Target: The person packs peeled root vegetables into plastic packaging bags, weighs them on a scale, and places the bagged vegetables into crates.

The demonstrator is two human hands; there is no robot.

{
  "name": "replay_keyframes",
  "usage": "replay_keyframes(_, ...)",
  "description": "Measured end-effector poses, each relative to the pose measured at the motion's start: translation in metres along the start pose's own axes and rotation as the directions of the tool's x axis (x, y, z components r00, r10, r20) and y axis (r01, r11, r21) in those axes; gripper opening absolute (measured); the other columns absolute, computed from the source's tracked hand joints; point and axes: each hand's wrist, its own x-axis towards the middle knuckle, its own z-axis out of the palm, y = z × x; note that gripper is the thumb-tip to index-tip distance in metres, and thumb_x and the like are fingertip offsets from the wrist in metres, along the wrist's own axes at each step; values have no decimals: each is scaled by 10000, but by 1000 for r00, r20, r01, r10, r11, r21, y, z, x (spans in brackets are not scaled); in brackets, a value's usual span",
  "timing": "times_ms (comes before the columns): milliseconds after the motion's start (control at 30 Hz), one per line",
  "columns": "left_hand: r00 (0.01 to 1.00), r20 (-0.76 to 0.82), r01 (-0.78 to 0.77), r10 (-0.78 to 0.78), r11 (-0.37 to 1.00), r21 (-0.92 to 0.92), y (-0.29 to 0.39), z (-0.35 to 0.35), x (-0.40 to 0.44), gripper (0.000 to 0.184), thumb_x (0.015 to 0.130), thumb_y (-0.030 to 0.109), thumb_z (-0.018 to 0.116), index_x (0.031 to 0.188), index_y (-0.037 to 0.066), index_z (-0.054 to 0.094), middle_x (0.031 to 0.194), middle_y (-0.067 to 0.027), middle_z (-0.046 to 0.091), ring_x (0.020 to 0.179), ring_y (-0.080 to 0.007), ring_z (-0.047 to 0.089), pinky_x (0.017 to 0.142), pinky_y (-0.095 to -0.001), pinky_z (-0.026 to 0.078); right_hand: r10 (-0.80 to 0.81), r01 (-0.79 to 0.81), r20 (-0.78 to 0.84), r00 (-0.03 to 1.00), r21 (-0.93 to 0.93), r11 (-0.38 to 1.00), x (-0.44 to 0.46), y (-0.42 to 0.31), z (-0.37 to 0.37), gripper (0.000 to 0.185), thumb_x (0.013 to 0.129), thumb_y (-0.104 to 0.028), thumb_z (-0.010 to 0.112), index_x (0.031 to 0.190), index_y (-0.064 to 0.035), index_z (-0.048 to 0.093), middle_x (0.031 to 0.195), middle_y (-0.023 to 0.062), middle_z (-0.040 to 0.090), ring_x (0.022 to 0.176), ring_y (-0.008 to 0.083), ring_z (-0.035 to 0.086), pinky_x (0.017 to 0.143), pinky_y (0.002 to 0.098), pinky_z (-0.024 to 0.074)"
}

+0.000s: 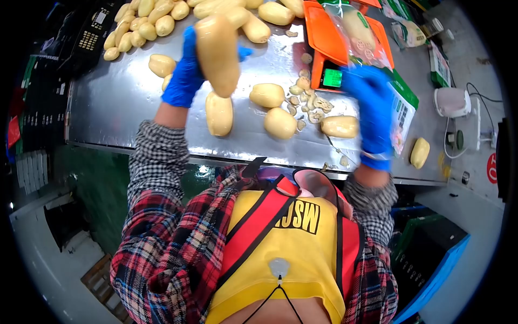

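One root (217, 56) fills the left hand (186, 75); bare tabletop (118, 102) borders the edge (108, 146).

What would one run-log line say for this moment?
left hand: holding pale root above table | right hand: blurred, beside plastic bag

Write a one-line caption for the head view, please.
Gloved left hand holding a lotus root over a metal table, the blurred right hand beside an orange scale.

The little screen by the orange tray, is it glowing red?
No, the little screen by the orange tray glows green.
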Motion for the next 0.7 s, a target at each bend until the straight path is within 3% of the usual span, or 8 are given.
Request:
replay_keyframes(200,996,-48,78,-71,986,146,4,-63,-23,959,790,815,325,1145,-53,525,969,-194,627,978,-323,617,919,-424,477,-248,150,88,965,593,791,-112,-18,-206,303,797,-103,627,710,-169,344,672,-23,331,542,125,344,502,267,261)
replay_keyframes(267,988,-123,118,-99,980,162,-2,-65,-30,901,822,764,367,1162,-56,522,990,-186,629,958,-297,627,893,-401,495,134,-138,-74,988,-61,989,-149,30,-241,197,790,-72,643,872,-138,477,719,-1,460,621,138,451,608,288,357)
replay_keyframes(300,981,-160,133,-106,977,169,-4,-65,-34,873,837,739,388,1170,-57,521,1000,-182,630,947,-283,632,879,-389,505,362,-265,-68,930,-805,530,-167,52,-257,209,787,-56,652,954,-123,544,742,9,524,661,144,505,661,298,405)
replay_keyframes(333,975,-208,131,-83,965,227,-9,-62,-33,777,867,660,445,1187,-43,528,1004,-166,641,927,-247,633,846,-351,511,521,101,72,851,-995,-27,-188,65,-265,264,784,-41,660,1035,-108,611,766,20,589,701,150,558,713,308,454)
replay_keyframes(367,964,-258,147,-71,946,288,-12,-57,-33,685,896,582,502,1203,-28,536,1008,-149,652,907,-211,634,813,-314,517,480,165,105,871,-983,-84,-197,65,-264,342,781,-25,668,1116,-92,678,789,30,653,740,157,612,766,319,502)
replay_keyframes(433,990,-125,21,59,831,556,-20,-40,-31,520,871,438,622,1140,-6,588,969,-132,669,859,-214,650,778,-333,514,300,-505,-425,854,-539,674,-172,29,-216,265,798,-64,681,1063,-66,692,766,64,661,695,194,609,794,377,494)
replay_keyframes(567,993,113,-111,-20,96,989,-13,41,-30,540,725,535,717,897,26,664,871,-186,671,788,-313,647,724,-409,497,-107,-7,-93,990,-786,618,-123,35,-174,345,770,-216,710,1080,-76,656,983,122,549,880,262,494,841,441,404)
replay_keyframes(700,918,387,-392,-89,-48,919,-49,82,-21,677,560,632,767,778,5,635,703,-173,624,676,-337,597,635,-431,460,-131,368,348,928,-805,465,-112,77,-120,559,737,-373,732,1213,-118,585,1344,178,416,1235,362,377,1021,539,284)
